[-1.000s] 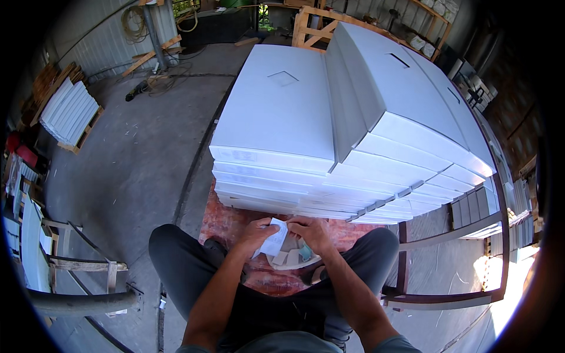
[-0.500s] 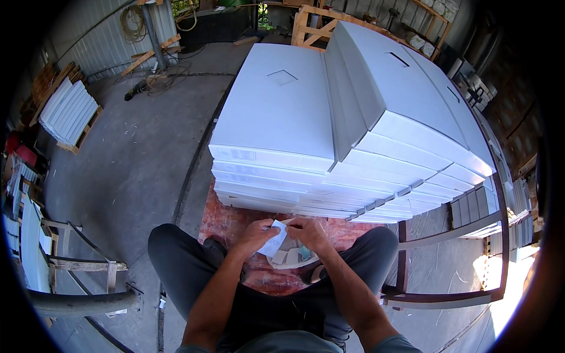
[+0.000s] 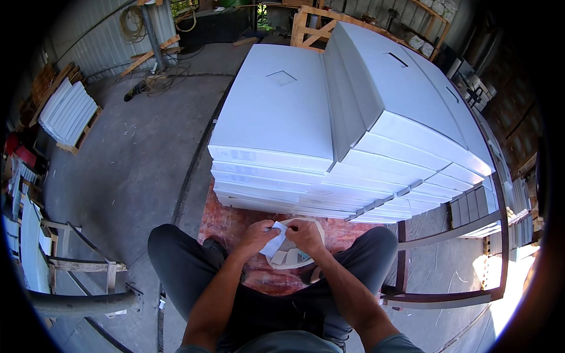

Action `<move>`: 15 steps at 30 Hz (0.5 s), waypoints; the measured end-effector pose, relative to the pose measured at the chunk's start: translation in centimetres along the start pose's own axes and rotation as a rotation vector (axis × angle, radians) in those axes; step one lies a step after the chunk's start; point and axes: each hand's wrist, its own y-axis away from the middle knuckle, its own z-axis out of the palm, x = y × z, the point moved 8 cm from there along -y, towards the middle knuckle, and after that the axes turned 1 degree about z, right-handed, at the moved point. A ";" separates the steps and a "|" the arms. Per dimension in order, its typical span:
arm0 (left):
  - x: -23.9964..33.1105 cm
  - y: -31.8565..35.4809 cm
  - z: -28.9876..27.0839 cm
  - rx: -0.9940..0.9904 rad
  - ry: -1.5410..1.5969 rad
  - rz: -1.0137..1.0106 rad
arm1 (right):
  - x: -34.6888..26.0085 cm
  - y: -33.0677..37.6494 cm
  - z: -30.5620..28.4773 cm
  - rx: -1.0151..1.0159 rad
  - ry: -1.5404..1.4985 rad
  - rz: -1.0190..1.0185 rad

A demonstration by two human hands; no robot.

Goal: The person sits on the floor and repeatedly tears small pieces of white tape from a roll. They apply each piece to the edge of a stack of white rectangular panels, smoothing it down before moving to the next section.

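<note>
My left hand [image 3: 256, 236] is closed on a small white sheet of paper [image 3: 274, 240], thumb on top, the sheet slanting down toward me. Close beside it, my right hand [image 3: 306, 235] is closed in a pinch at the sheet's upper right edge; what sits between its fingertips is too small to make out. Below both hands a round, pale, shallow container [image 3: 321, 226] rests on the reddish board [image 3: 265, 281] between my feet. Several small pale rectangular pieces [image 3: 292, 257] lie in it, with a greenish piece partly hidden by my right hand.
Just ahead, white flat cartons [image 3: 276, 112] are stacked low on the left and higher on the right [image 3: 412, 100]. A metal frame [image 3: 453, 234] stands at my right, another [image 3: 88, 265] at my left. A pallet of white panels [image 3: 69, 112] sits far left on the concrete floor.
My right hand has shifted slightly, its fingers curling more and turning toward the sheet's edge, covering more of the greenish piece. The left hand stays nearly still with the sheet.
</note>
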 end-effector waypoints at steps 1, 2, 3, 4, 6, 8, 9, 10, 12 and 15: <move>0.3 0.1 -0.1 0.001 0.051 -0.030 | 0.0 0.0 0.0 -0.028 -0.063 0.017; 0.6 0.2 -0.1 0.003 0.101 -0.060 | 0.0 0.0 -0.1 -0.090 -0.175 0.062; 0.8 0.5 -0.3 0.015 0.182 -0.103 | 0.2 0.1 0.0 -0.130 -0.261 0.087; 1.0 0.6 -0.3 0.017 0.263 -0.134 | 0.4 0.1 0.1 -0.168 -0.346 0.115; 0.7 0.6 -0.2 0.013 0.426 -0.184 | 0.6 0.1 0.1 -0.184 -0.415 0.123; 0.2 0.6 -0.2 0.017 0.531 -0.207 | 0.5 -0.1 -0.2 -0.168 -0.389 0.115; 0.0 0.5 -0.3 0.028 0.554 -0.211 | 0.1 0.0 -0.6 -0.120 -0.347 0.077; -0.1 0.5 -0.4 0.042 0.569 -0.215 | -0.3 0.0 -1.1 -0.071 -0.304 0.042; -0.4 0.5 -0.5 0.068 0.590 -0.225 | -1.7 0.5 -1.9 0.054 -0.222 -0.083; -0.7 0.2 -0.4 0.080 0.560 -0.235 | -2.2 0.9 -2.1 0.126 -0.135 -0.201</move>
